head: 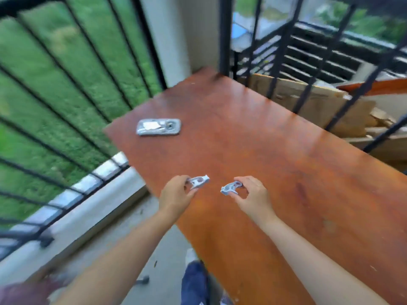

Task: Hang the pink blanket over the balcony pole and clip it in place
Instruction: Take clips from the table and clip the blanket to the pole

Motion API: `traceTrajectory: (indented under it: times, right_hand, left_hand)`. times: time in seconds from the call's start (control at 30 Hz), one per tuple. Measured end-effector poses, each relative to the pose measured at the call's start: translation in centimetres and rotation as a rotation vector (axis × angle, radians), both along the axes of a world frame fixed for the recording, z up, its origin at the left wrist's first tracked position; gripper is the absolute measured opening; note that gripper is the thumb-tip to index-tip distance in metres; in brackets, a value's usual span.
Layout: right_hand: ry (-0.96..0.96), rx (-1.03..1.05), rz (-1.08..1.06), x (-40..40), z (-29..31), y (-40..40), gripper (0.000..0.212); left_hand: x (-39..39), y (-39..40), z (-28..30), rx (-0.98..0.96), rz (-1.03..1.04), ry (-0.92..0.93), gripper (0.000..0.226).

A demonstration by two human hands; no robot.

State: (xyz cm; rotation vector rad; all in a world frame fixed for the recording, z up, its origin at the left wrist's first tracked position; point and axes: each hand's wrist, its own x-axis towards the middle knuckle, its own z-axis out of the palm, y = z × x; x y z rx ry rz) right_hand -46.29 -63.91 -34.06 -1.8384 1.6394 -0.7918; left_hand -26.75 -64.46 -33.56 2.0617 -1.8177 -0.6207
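Each hand, left (176, 192) and right (251, 194), pinches 1 clip (198, 181) (230, 188) mid-frame; loose fingertip holds risk dropping them through the railing (72, 89).

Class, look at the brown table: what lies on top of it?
On the table lies only a silvery phone-like object. Above it, the left hand and right hand each hold a clip. Nothing covered shows.

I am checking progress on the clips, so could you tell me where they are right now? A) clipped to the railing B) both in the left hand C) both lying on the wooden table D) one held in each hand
D: the left hand pinches one pale clip and the right hand pinches the other clip, both above the wooden table.
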Motion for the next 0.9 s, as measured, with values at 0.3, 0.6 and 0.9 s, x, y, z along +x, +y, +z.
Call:
traceTrajectory:
  times: [0.3, 0.6, 0.9]
  right_hand:
    - [-0.028, -0.101, 0.854, 26.6, 4.8, 9.8, 0.048]
    - [-0.028, -0.151, 1.437, 54.6, 7.8, 35.5, 0.034]
    - [-0.072, -0.141, 1.822, 74.3, 12.0, 59.3, 0.022]
  left_hand:
    - [20.9, 23.3, 5.3, -0.156, 0.699, 0.065, 0.036]
    - [37.7, 56.5, 9.2, -0.139, 1.270, -0.098, 0.032]
    - [49.2, 83.3, 11.7, -0.130, 1.745, -0.205, 0.040]
